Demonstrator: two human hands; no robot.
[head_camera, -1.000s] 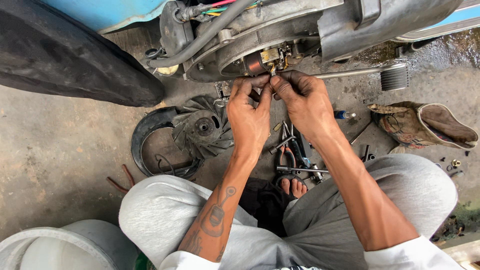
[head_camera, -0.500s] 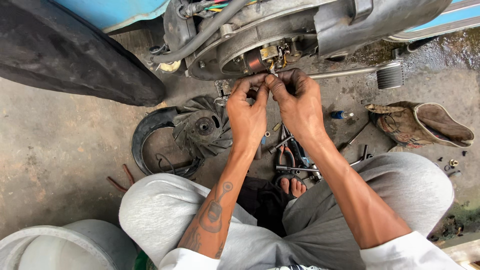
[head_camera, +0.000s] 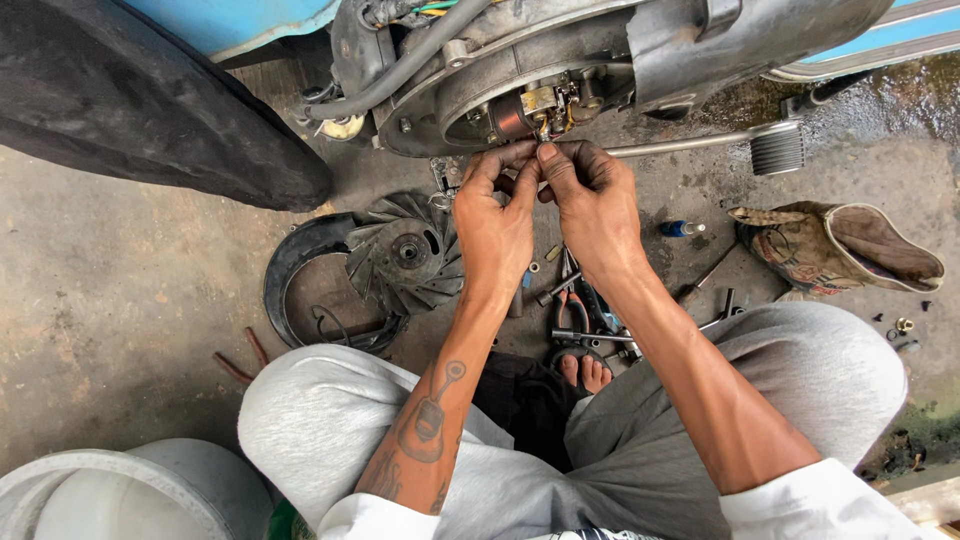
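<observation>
Both hands, left (head_camera: 493, 225) and right (head_camera: 592, 205), meet fingertip to fingertip, forearms outstretched.

Engine (head_camera: 540, 70) at the floor's far edge, tyre (head_camera: 150, 110) to its left, fan wheel (head_camera: 405, 255) on the floor (head_camera: 110, 290) below, left of both hands, loose tools (head_camera: 585, 310) beneath them, boot (head_camera: 840, 245) right, bucket (head_camera: 110, 495) at near-left corner.

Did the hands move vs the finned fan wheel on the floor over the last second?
No real shift: left hand and right hand stay pinched together right of the fan wheel, just below the engine opening.
</observation>
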